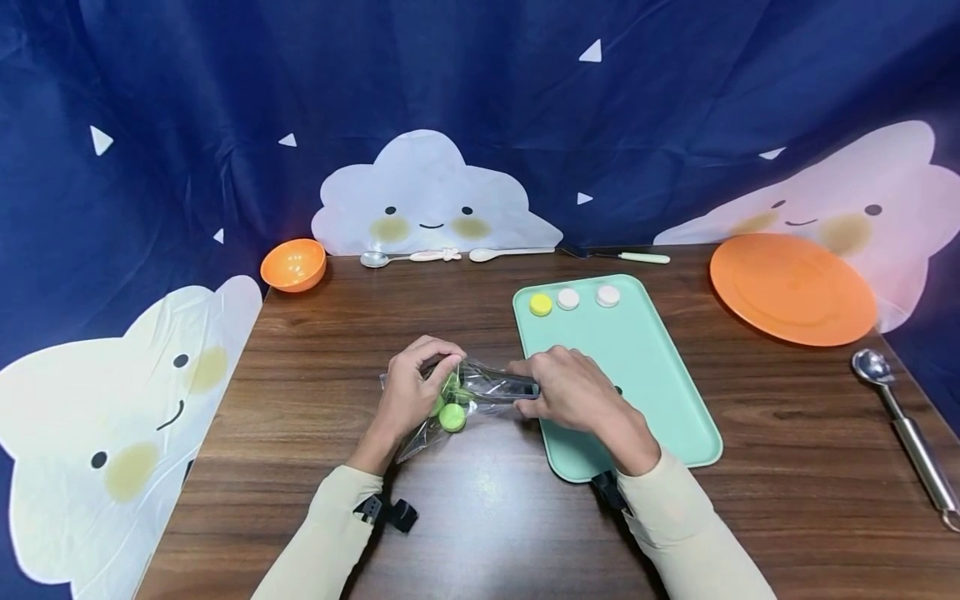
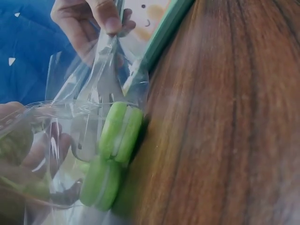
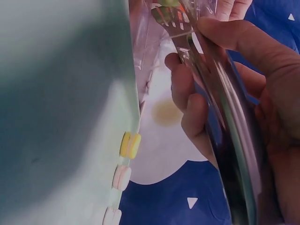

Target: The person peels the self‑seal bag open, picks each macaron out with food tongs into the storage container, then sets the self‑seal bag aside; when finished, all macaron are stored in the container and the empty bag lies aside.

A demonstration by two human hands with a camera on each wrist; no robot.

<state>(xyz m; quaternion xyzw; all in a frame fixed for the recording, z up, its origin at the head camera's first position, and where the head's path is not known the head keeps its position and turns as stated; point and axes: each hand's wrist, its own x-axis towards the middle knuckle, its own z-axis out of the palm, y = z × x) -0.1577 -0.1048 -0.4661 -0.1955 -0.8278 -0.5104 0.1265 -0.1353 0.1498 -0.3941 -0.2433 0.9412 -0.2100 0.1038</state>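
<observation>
My left hand (image 1: 414,390) grips a clear plastic bag (image 1: 418,443) that lies over the table, left of the tray. Green macarons (image 1: 452,417) sit inside; the left wrist view shows two of them, an upper macaron (image 2: 121,133) and a lower macaron (image 2: 99,183). My right hand (image 1: 576,390) holds metal tongs (image 3: 229,136) by their arms, fingers and thumb wrapped about them. The slotted tong head (image 2: 101,93) reaches into the bag beside the macarons. Whether it pinches one, I cannot tell.
A mint green tray (image 1: 622,367) bears a yellow macaron (image 1: 541,304) and two pale macarons (image 1: 567,298). Along the back lie spoons (image 1: 510,252) and a green-handled fork (image 1: 643,258). An orange bowl (image 1: 293,267), orange plate (image 1: 793,290) and metal scoop (image 1: 911,442) stand at the sides.
</observation>
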